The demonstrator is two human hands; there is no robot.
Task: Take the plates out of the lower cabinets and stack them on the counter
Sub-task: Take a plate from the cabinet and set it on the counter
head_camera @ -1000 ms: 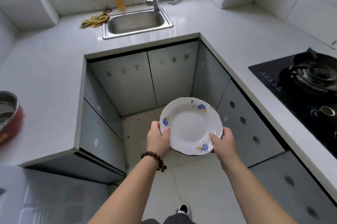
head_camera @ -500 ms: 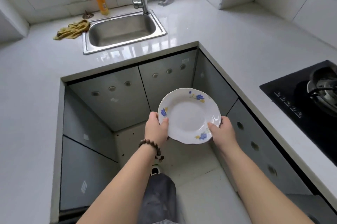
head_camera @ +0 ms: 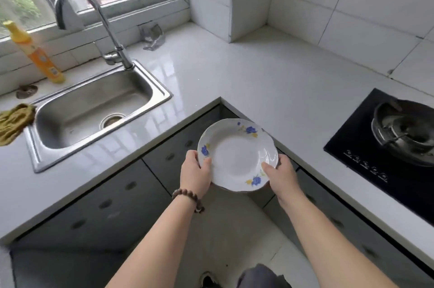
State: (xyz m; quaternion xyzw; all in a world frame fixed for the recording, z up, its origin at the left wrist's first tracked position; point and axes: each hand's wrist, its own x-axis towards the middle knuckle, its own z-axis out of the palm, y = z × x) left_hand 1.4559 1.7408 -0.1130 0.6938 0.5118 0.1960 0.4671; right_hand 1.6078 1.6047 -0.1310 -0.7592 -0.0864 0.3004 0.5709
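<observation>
gripping it by opposite rims, our left hand [head_camera: 196, 172] and right hand [head_camera: 280, 176] hold the plate [head_camera: 237, 154] between them, thumbs on top. it hangs face up at the counter's [head_camera: 258, 81] inner corner, above the cabinet doors [head_camera: 131, 193]. the fingers beneath it are hidden.

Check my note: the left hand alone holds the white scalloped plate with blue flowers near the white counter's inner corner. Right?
No: the head view shows both hands holding the white scalloped plate with blue flowers, left hand and right hand on opposite rims, near the white counter's inner corner.
</observation>
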